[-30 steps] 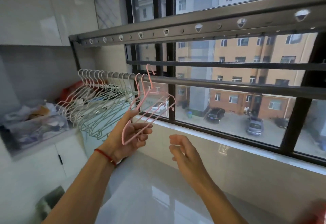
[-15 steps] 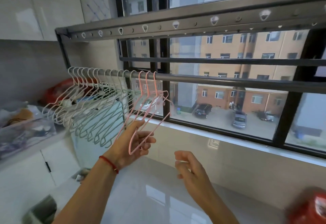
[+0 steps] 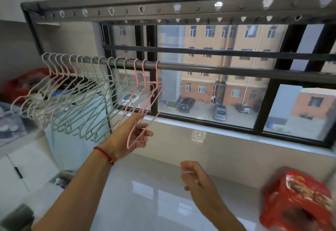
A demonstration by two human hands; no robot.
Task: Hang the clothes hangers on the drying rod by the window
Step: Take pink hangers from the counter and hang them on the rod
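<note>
Three pink hangers (image 3: 145,103) hung by their hooks on the drying rod (image 3: 218,69), just right of a white and green hanger row (image 3: 72,99). Below the rod, the left hand (image 3: 132,136) curled its fingers loosely round the pink hangers' lower ends; lower still, the right hand (image 3: 196,179) hung free, fingers loosely curled, holding nothing.

We see soft, even daylight entering through the window (image 3: 209,88) beyond the fingers (image 3: 143,133), casting no hard shadows. The glossy floor (image 3: 145,194) below them mirrors pale patches of glare. Our wide lens bows the drying rod (image 3: 218,69) above the fingertips. The red box (image 3: 298,199), far right of them, is motion-blurred.
</note>
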